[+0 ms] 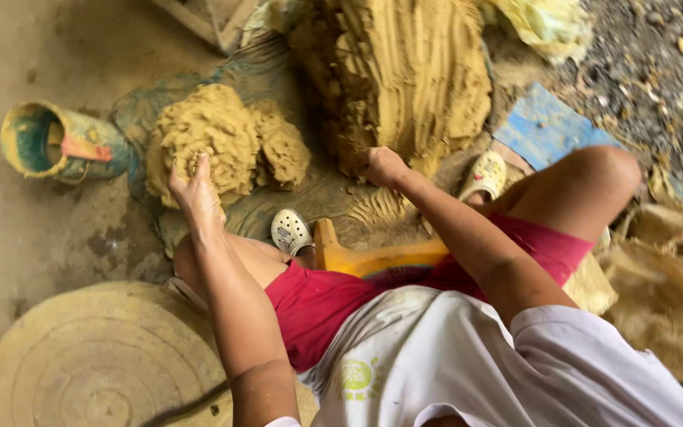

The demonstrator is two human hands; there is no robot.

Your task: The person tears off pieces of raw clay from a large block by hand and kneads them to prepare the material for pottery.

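- Left hand: fingers spread and pressed flat against the near face of the loose clay lump; it grasps nothing, only bears on the crumbly surface.
- Right hand: curled into a fist at the foot of the large clay mound; the fingers are dug into the base, and whether they enclose a piece of clay cannot be told.
- Location of material: the lump lies on the ground in front of the left knee, just beside the mound and touching it at its right edge. The mound face is ribbed with vertical scrape marks.
- Surroundings: a tipped clay-smeared bucket lies left of the lump; a round grooved disc sits near the left elbow; a wooden stool shows between the knees.
- Judgement on method: pull from the mound base in small tears, keeping the wrist low.
- Judgement: support the lump with the flat palm so it does not crumble outward.
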